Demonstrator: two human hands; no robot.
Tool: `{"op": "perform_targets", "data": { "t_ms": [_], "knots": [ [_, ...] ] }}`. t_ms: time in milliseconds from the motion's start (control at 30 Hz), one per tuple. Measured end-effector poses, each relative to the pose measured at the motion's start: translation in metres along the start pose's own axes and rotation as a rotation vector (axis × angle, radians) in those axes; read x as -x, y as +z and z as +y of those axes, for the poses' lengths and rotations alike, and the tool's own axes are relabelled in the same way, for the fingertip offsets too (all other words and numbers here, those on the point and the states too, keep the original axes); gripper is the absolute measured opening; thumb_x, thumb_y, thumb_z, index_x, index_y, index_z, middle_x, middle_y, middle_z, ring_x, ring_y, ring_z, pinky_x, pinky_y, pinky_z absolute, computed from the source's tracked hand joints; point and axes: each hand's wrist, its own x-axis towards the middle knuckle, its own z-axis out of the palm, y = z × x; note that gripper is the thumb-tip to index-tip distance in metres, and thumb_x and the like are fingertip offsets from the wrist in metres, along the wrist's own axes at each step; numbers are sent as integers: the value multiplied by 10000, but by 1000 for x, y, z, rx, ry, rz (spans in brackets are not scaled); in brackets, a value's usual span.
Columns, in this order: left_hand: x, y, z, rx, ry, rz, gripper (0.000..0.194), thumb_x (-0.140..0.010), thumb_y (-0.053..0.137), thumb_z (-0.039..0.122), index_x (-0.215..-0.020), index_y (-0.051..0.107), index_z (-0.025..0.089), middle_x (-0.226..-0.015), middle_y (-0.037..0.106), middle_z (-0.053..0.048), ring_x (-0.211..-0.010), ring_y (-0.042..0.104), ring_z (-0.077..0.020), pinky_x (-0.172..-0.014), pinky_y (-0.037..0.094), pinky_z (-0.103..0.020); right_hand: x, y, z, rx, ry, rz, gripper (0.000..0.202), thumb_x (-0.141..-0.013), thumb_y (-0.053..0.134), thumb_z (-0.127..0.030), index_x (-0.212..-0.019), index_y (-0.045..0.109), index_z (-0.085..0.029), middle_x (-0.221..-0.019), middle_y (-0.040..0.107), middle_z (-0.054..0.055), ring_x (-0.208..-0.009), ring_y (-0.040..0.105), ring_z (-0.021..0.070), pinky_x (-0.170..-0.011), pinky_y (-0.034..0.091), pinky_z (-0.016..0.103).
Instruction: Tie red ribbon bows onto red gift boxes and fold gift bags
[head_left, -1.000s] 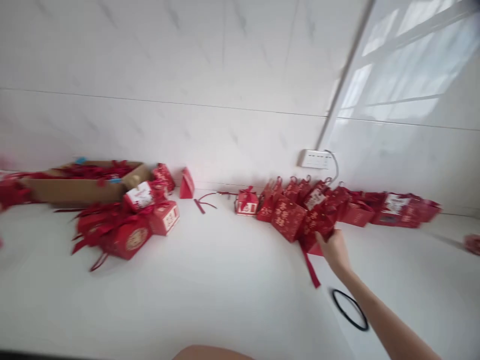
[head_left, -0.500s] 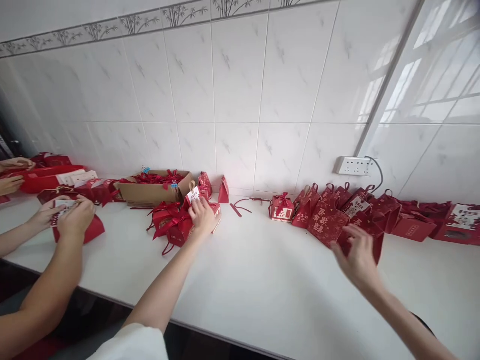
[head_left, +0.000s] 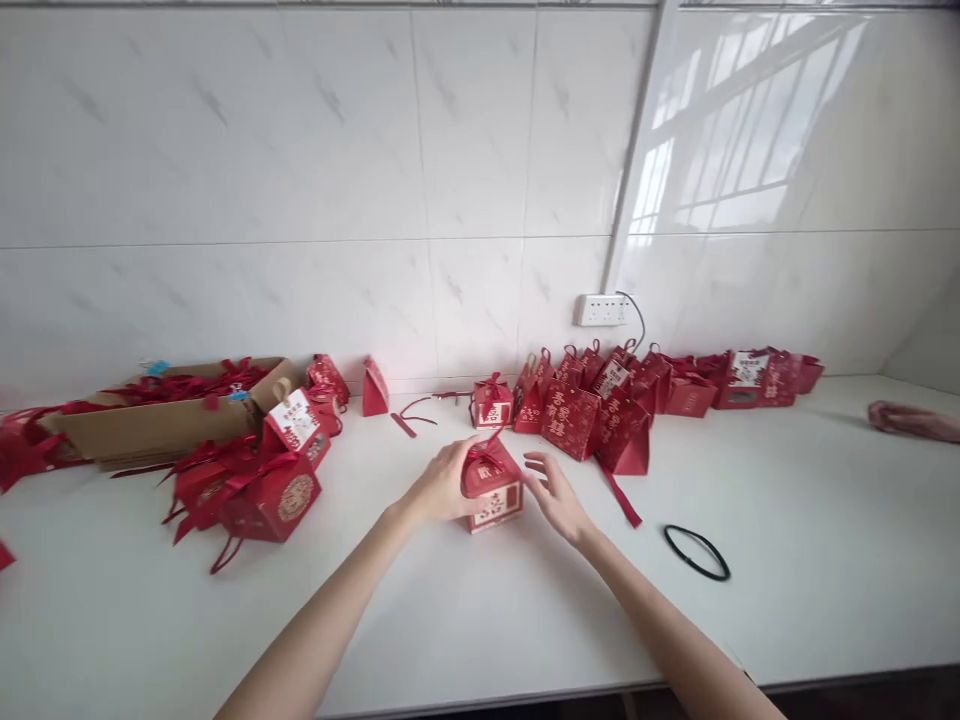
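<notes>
Item: one ribboned red box [head_left: 496,503], upright on my worktop [head_left: 420,625]. Left hand [head_left: 441,485]: grip pinching its side. Right hand [head_left: 561,503]: fingers spread beside it, contact unclear. Step, I judge: steadying; next move calls for light pressure.

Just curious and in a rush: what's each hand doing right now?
Left hand: closed on the side of a small red ribbon-tied cardboard box.
Right hand: open beside the box, fingers slightly bent; whether it touches cannot be told.

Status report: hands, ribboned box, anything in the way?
Left hand holding ribboned red box. Right hand open beside it, contact unclear. Black loop off right, not in the way.
</notes>
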Motion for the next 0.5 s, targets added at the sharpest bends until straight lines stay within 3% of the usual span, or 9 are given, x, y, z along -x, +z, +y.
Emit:
{"op": "perform_targets", "data": {
  "t_ms": [100, 200, 300, 400, 500],
  "knots": [
    [-15, 37, 19, 249, 165, 14, 908, -647, 700, 331, -1408, 223, 197, -1379, 407, -162, -1282, 398, -308, -1042, 369, -445, -17, -16, 0, -207, 111, 14, 376, -846, 409, -558, -936, 525, -212, -1047, 612, 78, -1029, 579, 244, -921, 448, 415],
    [-20, 69, 21, 332, 207, 265, 953, -662, 700, 372, -1418, 145, 204, -1458, 248, -195, -1371, 241, -354, -1072, 311, -511, -18, -27, 3, -277, 105, 22, 323, -793, 532, -516, -925, 547, -222, -1046, 630, 60, -1008, 590, 236, -912, 449, 393],
    [-18, 88, 17, 314, 106, 481, 970, -659, 711, 401, -1412, 137, 192, -1485, 155, -212, -1404, 118, -379, -1089, 244, -565, -11, -30, 6, -332, 61, 35, 300, -773, 575, -433, -1001, 545, -241, -1147, 599, 60, -1067, 572, 229, -899, 460, 379],
    [-15, 87, 15, 415, -144, 532, 793, -689, 683, 388, -1342, 287, 177, -1407, 325, -195, -1351, 291, -348, -1075, 289, -537, -8, -30, 5, -371, 36, 70, 296, -724, 621, -351, -986, 542, -237, -1103, 606, 53, -1074, 561, 227, -903, 455, 391],
    [-17, 77, 15, 674, -317, 352, 656, -705, 660, 384, -1267, 382, 191, -1227, 542, -139, -1182, 516, -297, -955, 446, -448, -9, -31, 6, -439, 51, 74, 280, -720, 616, -367, -950, 541, -227, -942, 625, 32, -974, 586, 215, -877, 468, 404]
  ]
}}
